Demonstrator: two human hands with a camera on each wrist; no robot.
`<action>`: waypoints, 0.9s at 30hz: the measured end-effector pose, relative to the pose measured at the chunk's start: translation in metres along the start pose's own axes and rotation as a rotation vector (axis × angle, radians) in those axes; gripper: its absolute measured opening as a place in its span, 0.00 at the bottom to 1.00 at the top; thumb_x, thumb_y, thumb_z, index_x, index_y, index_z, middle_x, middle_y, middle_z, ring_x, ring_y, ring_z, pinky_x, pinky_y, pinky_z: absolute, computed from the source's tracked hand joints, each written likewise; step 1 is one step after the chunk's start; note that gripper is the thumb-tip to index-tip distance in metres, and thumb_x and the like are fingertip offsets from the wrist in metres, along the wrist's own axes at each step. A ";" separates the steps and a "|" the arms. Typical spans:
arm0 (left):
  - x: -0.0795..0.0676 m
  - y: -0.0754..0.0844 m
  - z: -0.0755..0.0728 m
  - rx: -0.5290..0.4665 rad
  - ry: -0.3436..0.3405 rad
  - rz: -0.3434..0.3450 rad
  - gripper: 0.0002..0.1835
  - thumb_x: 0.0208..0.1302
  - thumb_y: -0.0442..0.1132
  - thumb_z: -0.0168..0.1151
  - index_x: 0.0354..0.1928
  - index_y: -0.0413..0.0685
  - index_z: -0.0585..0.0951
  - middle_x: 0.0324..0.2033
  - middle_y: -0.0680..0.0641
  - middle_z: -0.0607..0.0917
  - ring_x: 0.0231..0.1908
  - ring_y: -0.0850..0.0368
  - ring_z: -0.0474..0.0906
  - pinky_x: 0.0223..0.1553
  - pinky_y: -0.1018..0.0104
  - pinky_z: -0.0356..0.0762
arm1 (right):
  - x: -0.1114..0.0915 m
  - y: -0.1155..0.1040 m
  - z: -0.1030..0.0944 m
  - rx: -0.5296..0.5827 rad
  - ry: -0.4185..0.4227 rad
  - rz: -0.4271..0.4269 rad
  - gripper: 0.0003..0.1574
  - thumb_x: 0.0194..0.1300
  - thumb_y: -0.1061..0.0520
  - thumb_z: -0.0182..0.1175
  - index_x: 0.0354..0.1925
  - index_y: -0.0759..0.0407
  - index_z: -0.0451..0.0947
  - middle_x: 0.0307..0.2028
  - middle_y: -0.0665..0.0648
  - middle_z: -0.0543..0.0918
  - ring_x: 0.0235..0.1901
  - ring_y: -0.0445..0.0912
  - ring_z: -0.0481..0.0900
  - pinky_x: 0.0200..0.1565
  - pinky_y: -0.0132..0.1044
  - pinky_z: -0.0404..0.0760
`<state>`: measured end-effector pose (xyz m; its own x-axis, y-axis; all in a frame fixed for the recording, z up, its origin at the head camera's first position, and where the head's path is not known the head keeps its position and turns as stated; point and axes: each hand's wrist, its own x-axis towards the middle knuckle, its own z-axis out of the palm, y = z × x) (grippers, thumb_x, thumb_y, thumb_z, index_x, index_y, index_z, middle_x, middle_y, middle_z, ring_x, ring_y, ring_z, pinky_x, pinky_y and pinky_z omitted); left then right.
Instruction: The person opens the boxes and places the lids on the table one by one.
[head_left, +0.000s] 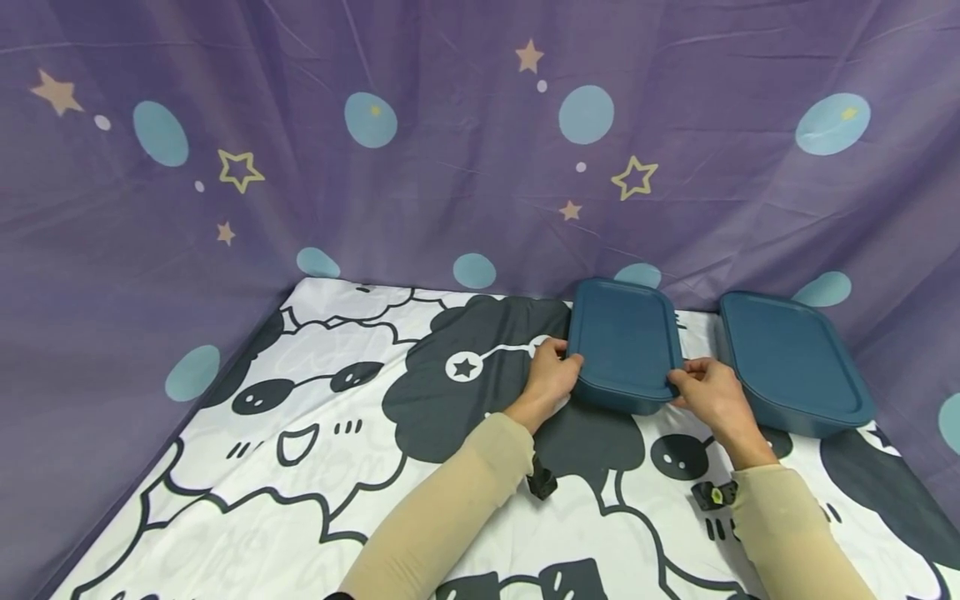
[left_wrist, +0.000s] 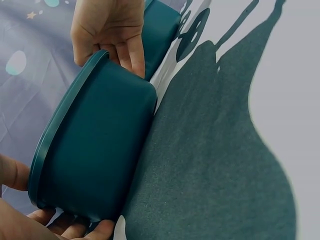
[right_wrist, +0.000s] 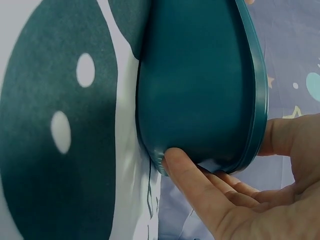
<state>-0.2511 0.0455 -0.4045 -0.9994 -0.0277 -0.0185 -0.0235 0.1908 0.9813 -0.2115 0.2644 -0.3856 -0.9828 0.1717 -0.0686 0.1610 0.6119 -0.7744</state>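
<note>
A dark blue lidded storage box (head_left: 626, 337) stands on the cloth-covered table near the back. My left hand (head_left: 551, 375) grips its left side at the front, thumb on the lid's edge and fingers against the wall below. On the other side my right hand (head_left: 712, 400) holds the front right corner in the same way, with its thumb (right_wrist: 277, 137) at the lid's rim. The left wrist view shows the box's teal-looking front wall (left_wrist: 97, 140) between both hands. The lid sits on the box all round as far as I can see.
A second blue lidded box (head_left: 795, 358) of similar shape stands to the right, close beside my right hand. Behind both boxes hangs a purple curtain (head_left: 465, 192) with stars and dots. The table cloth (head_left: 300, 467) bears cartoon sheep in black and white.
</note>
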 end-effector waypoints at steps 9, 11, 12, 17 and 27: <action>0.000 -0.001 -0.002 0.005 0.005 0.008 0.15 0.61 0.33 0.58 0.50 0.36 0.76 0.43 0.42 0.79 0.43 0.52 0.74 0.47 0.60 0.73 | -0.002 -0.001 0.002 -0.001 0.003 -0.018 0.31 0.68 0.53 0.50 0.57 0.78 0.65 0.46 0.72 0.78 0.34 0.51 0.84 0.35 0.39 0.81; 0.000 -0.001 -0.001 0.002 0.006 0.014 0.15 0.61 0.33 0.58 0.49 0.36 0.75 0.42 0.42 0.79 0.42 0.52 0.74 0.45 0.61 0.74 | -0.002 -0.001 0.001 -0.002 0.007 -0.020 0.30 0.68 0.53 0.51 0.57 0.78 0.65 0.45 0.72 0.78 0.34 0.52 0.84 0.34 0.38 0.81; 0.000 0.000 -0.001 -0.001 0.003 0.014 0.15 0.61 0.32 0.58 0.50 0.36 0.75 0.42 0.42 0.79 0.42 0.52 0.73 0.45 0.61 0.74 | -0.002 -0.001 0.000 -0.002 0.008 -0.020 0.30 0.68 0.53 0.51 0.57 0.78 0.65 0.45 0.72 0.78 0.34 0.52 0.84 0.34 0.38 0.81; -0.002 0.002 -0.001 -0.024 -0.013 -0.001 0.15 0.62 0.33 0.58 0.50 0.36 0.75 0.42 0.43 0.78 0.42 0.52 0.74 0.44 0.60 0.74 | -0.002 -0.001 0.000 -0.010 0.019 -0.006 0.30 0.67 0.53 0.51 0.56 0.78 0.65 0.45 0.72 0.78 0.33 0.51 0.84 0.34 0.38 0.81; 0.002 -0.003 -0.005 -0.035 -0.005 0.000 0.13 0.60 0.32 0.58 0.47 0.37 0.76 0.41 0.44 0.78 0.43 0.52 0.73 0.45 0.61 0.73 | -0.001 -0.002 0.004 -0.011 0.029 0.007 0.31 0.67 0.52 0.52 0.57 0.76 0.65 0.45 0.71 0.78 0.33 0.51 0.84 0.34 0.37 0.80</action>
<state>-0.2529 0.0395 -0.4061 -0.9996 -0.0225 -0.0195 -0.0228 0.1567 0.9874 -0.2110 0.2595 -0.3863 -0.9786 0.1980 -0.0557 0.1689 0.6192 -0.7668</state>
